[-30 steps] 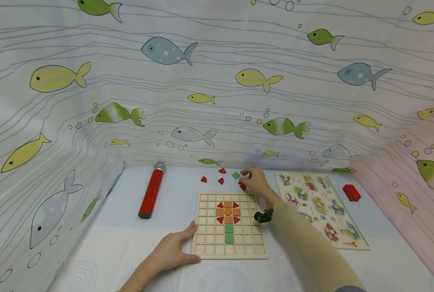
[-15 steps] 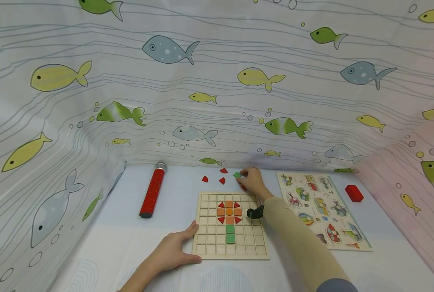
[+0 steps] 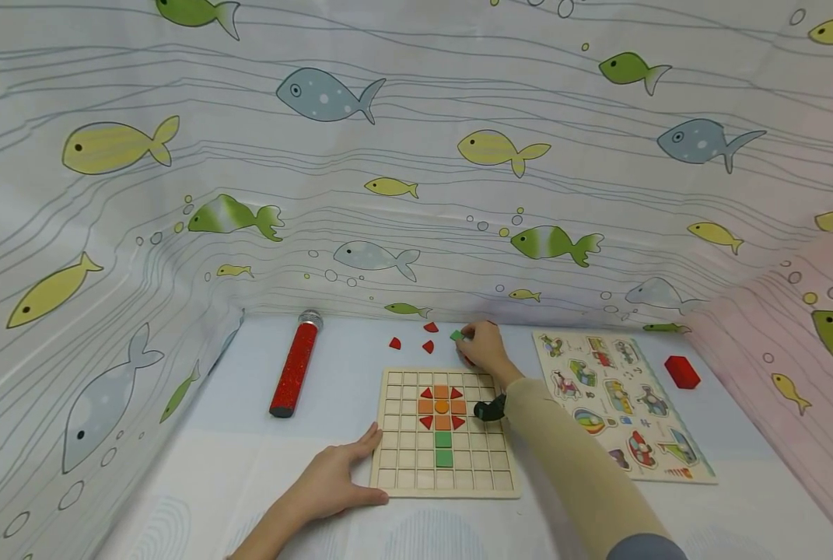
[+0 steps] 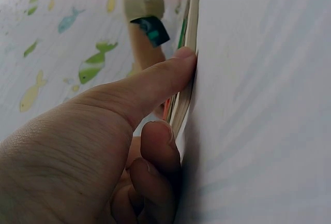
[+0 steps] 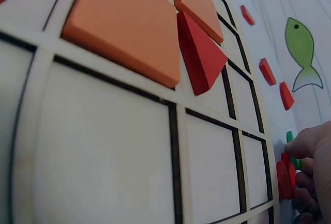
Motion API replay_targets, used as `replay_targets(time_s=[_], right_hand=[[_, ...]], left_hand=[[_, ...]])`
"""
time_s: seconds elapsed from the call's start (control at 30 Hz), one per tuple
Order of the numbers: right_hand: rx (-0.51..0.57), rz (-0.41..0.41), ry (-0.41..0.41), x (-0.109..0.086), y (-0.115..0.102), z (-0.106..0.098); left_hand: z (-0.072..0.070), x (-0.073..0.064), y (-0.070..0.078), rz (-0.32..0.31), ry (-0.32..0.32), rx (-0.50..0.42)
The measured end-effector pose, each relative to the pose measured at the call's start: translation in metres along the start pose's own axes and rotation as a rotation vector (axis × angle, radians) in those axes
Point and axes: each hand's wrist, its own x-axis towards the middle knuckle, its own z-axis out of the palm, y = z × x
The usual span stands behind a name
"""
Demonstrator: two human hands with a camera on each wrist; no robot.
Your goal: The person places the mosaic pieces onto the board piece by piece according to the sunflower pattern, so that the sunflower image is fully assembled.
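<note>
My left hand (image 3: 332, 478) rests against the left edge of a square wooden grid board (image 3: 405, 460), thumb and index finger spread along it. In the left wrist view the thumb presses the board's side. Set in the grid are orange squares (image 3: 425, 407) around an orange disc (image 3: 442, 407), red triangles (image 3: 426, 422) at the corners, and two green squares (image 3: 443, 459) below. Beyond the board's far edge, my right hand (image 3: 486, 348) pinches a loose green tile (image 3: 456, 335). Its fingers partly cover red pieces (image 5: 285, 180) beneath them.
Several red quarter-round pieces (image 3: 428, 347) lie behind the board. A red microphone (image 3: 295, 365) lies to the left. On the right are a picture puzzle board (image 3: 601, 404) and a red block (image 3: 682, 372). A fish-patterned curtain (image 3: 304, 187) rises behind and at the sides.
My right hand has moved slightly left and its fingertips have closed onto the green tile. The left hand stays at the board's edge. The head view has shifted slightly.
</note>
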Motion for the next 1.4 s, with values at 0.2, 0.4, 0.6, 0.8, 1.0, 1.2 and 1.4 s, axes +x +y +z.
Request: replay_targets(time_s=[0.2,0.4,0.6,0.8,1.0,1.2,1.4], right_hand=[[-0.034,-0.002,-0.017,0.002,0.002,-0.001],[0.019,-0.040,-0.009,-0.003,0.005,-0.007],[0.061,-0.112,0.034,-0.012,0.007,-0.017],[0.077,-0.189,0.072,-0.025,0.009,-0.027],[0.112,-0.253,0.108,-0.054,0.009,-0.032],[0.137,-0.410,0.177,-0.088,0.010,-0.032],[0.172,-0.525,0.157,-0.125,-0.005,-0.028]], left_hand=[[0.001,0.000,0.000,-0.004,-0.001,-0.004],[0.000,0.001,-0.001,0.008,0.005,0.005],[0.000,0.001,-0.001,-0.002,0.003,0.009],[0.000,0.000,0.001,-0.011,0.006,0.015],[0.000,0.000,0.001,-0.018,-0.002,0.004],[0.000,0.000,0.001,-0.021,-0.004,-0.006],[-0.002,-0.001,0.002,-0.014,-0.009,-0.006]])
